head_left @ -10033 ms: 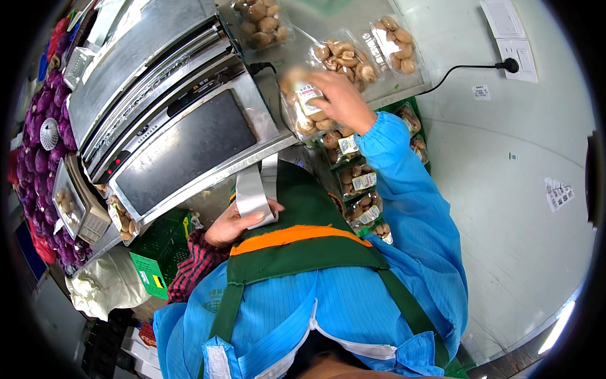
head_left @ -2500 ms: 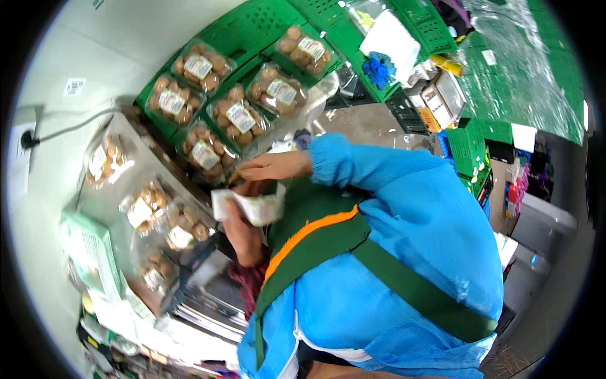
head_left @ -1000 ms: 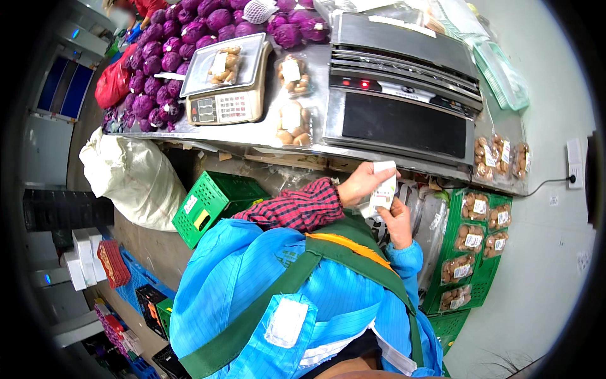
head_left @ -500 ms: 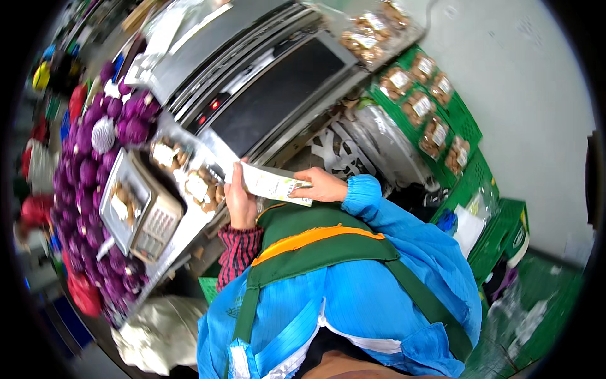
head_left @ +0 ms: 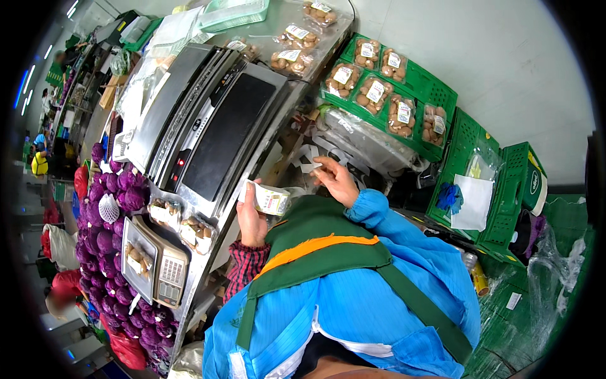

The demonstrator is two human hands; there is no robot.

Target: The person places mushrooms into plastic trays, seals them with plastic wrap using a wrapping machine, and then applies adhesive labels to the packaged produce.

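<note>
In front of the green apron, my left hand (head_left: 251,222) grips a white printed label (head_left: 273,201), its thumb over one end. Farther right, my right hand (head_left: 338,183) is apart from the label. Its bent fingertips meet a narrow white paper strip (head_left: 308,163) over a heap of similar strips and clear plastic. Left of my left hand, two wrapped packs of brown mushrooms, a near pack (head_left: 197,234) and a farther pack (head_left: 165,213), lie on the metal table. Another mushroom pack (head_left: 138,259) rests on the weighing scale (head_left: 169,278).
A grey-black wrapping machine (head_left: 227,129) with a red light stands ahead. Purple cabbages (head_left: 104,242) are piled at the left. Labelled mushroom packs sit in a green crate (head_left: 431,88) at the right and at the table's far end. More green crates (head_left: 464,136) stand behind my right arm.
My right hand has let go of the label's right end and moved right and slightly up to the strips. My left hand still holds the label. The whole view has shifted.
</note>
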